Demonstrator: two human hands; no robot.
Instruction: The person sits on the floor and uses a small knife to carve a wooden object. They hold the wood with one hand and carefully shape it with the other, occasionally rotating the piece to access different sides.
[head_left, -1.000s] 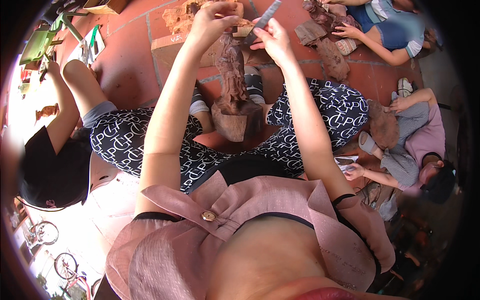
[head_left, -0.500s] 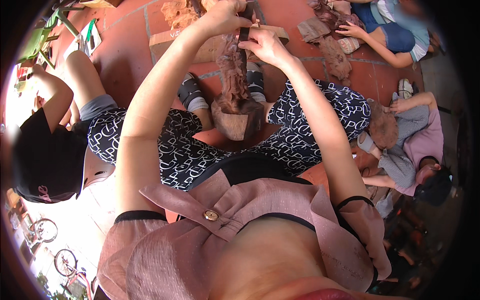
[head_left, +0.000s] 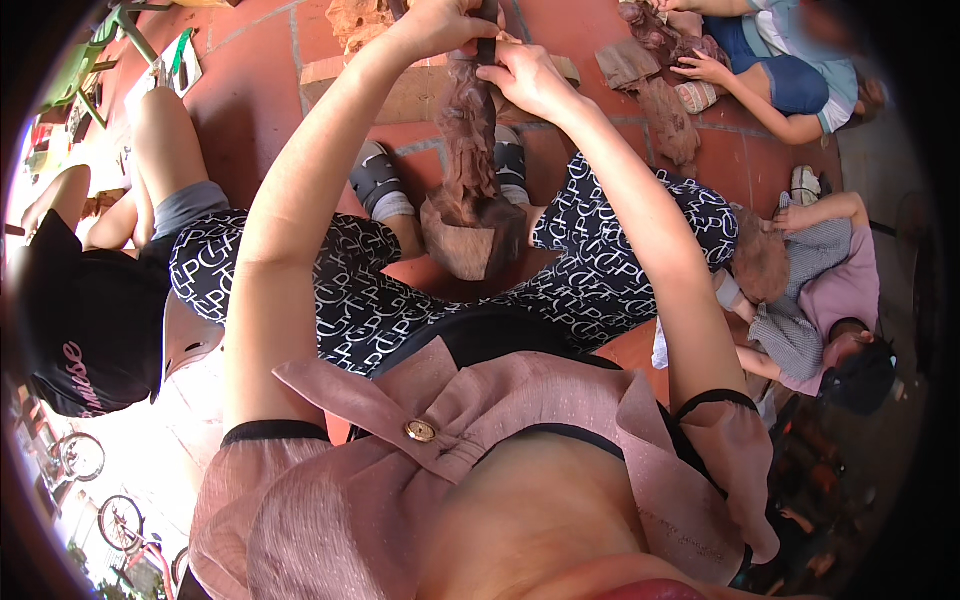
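Note:
A carved reddish-brown wooden figure stands upright between my feet on its rough block base. My left hand is closed near the top edge of the view, gripping a narrow dark strip that looks like sandpaper. The strip lies against the upper part of the carving. Lower on it, my right hand pinches with thumb and fingers from the right side. The carving's top is hidden behind my hands and cut off by the picture edge.
A long wooden block lies beyond my feet, with an orange carved piece behind it. People sit close on both sides; one at far right handles a dark carving. Another carved piece rests on the tiled floor.
Both my hands have shifted slightly, the right one a little up along the carving. The carving stays in place. The person at left has lowered an arm.

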